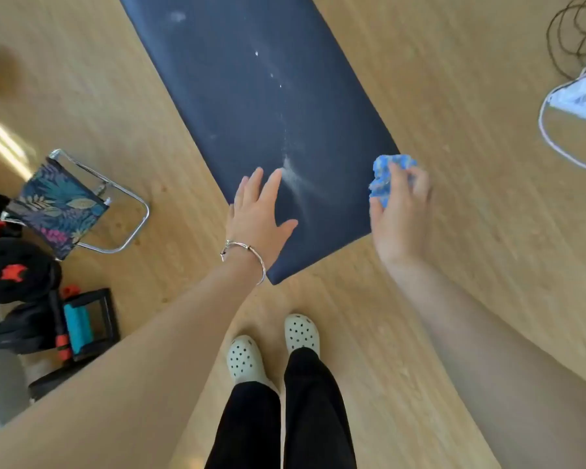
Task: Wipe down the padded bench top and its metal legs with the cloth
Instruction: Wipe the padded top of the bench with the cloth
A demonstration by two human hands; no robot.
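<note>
the dark navy padded table (251, 96) runs slantwise across a pale wooden floor (471, 231). white dusty streaks (293, 176) and specks lie on its top, and a left hand (259, 214) rests flat by its near corner. on the floor stand a folding stool (61, 204) with leafy fabric, white clogs (244, 358), a white box (579, 96) with cables and black gear (14, 272) with red marks.

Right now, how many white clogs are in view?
2: left clog and right clog, side by side on the wooden floor, just short of the bench near end.
</note>
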